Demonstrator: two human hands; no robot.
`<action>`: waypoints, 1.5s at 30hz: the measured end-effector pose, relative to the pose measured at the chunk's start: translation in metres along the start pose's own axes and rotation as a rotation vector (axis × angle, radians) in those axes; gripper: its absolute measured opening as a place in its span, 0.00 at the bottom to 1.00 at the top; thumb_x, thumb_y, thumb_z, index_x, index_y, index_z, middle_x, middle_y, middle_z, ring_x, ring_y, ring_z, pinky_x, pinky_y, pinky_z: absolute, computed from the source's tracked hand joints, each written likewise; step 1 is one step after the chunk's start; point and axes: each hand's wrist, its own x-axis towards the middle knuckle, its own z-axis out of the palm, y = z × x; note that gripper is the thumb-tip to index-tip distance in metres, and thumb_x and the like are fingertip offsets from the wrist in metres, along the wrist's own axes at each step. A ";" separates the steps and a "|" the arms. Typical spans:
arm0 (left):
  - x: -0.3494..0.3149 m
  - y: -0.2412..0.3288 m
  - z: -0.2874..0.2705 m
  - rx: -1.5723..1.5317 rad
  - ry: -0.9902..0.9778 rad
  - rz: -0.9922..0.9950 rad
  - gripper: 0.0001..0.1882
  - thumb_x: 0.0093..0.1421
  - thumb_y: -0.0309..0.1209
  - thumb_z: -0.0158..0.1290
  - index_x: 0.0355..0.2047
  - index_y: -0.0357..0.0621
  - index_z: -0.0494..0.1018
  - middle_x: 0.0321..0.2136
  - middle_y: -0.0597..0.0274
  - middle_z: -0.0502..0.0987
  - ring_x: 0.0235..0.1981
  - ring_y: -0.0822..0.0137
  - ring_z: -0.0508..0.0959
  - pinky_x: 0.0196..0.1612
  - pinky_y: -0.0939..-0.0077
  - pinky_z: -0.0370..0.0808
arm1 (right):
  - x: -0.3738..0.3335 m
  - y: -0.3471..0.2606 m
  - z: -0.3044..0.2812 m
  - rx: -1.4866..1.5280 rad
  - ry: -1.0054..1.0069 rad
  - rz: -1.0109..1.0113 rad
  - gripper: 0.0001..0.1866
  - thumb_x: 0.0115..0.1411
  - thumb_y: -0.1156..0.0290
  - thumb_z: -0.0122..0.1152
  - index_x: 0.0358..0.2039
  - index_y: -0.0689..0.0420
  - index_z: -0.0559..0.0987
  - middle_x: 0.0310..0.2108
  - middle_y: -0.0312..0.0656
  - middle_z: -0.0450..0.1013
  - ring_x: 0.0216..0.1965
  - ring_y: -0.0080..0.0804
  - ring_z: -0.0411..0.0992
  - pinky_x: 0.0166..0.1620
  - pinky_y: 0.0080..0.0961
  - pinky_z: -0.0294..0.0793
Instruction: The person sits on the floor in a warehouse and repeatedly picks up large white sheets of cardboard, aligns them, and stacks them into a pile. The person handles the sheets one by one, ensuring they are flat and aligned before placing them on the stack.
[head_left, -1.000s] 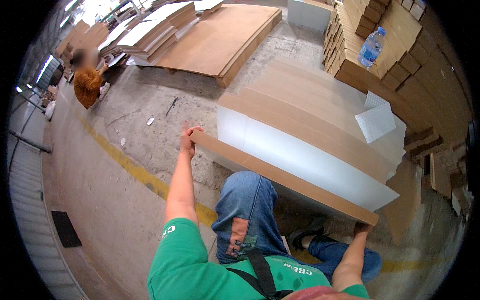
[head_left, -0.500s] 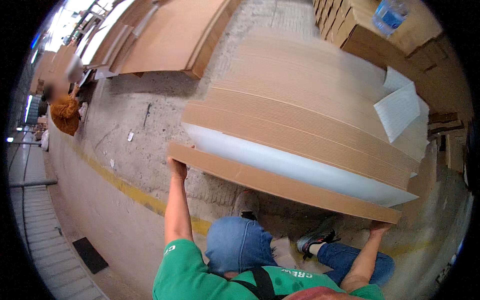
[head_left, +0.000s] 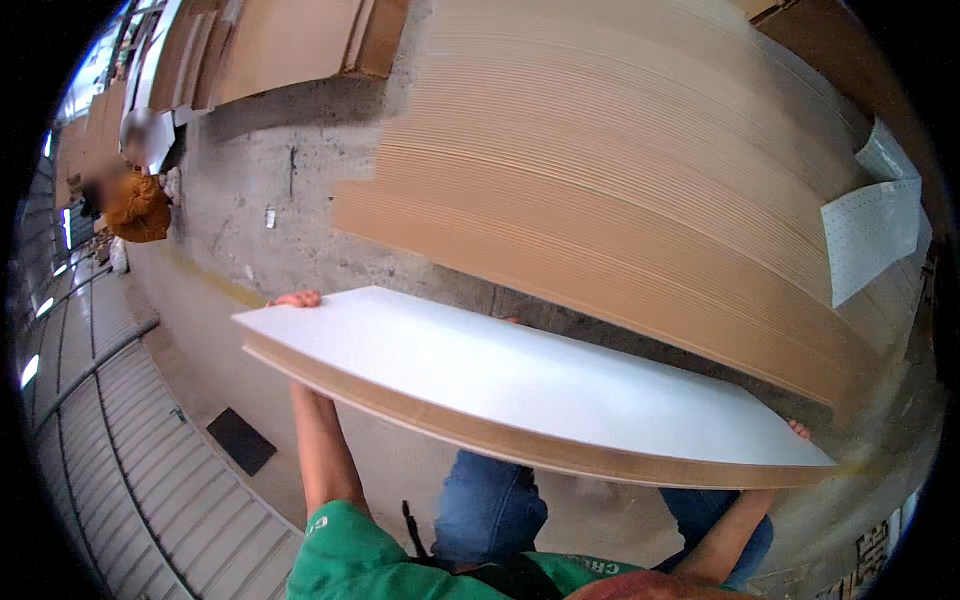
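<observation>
A long flat panel [head_left: 540,385] with a white face and a brown edge lies across my front, held above the floor at knee height or so. My left hand [head_left: 298,299] grips its left end, with the fingers curled over the far edge onto the white face. At the right end my right hand [head_left: 797,429] holds the panel, its fingertips showing over the far edge and the rest mostly hidden beneath. Just beyond stands a big stack of brown cardboard-like sheets or panels [head_left: 600,215], their edges lined up in rows, apart from the held panel.
White dimpled wrapping sheets [head_left: 872,238] rest on the right side of the stack. More brown boards [head_left: 285,50] stand at the far left. A person in an orange-brown top [head_left: 138,208] is beyond. A dark mat [head_left: 241,441] lies on the concrete floor at left.
The panel has come away from the stack toward me and tilted, so its white face now shows upward. Both hands moved with it, still gripping its ends.
</observation>
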 end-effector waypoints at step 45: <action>0.150 0.488 -0.190 0.049 0.632 -0.401 0.17 0.55 0.39 0.40 0.36 0.41 0.71 0.33 0.57 0.73 0.36 0.59 0.72 0.41 0.63 0.68 | -0.033 0.122 -0.619 2.605 -0.176 0.412 0.28 0.57 0.53 0.41 0.53 0.58 0.63 0.55 0.46 0.59 0.54 0.42 0.58 0.56 0.42 0.53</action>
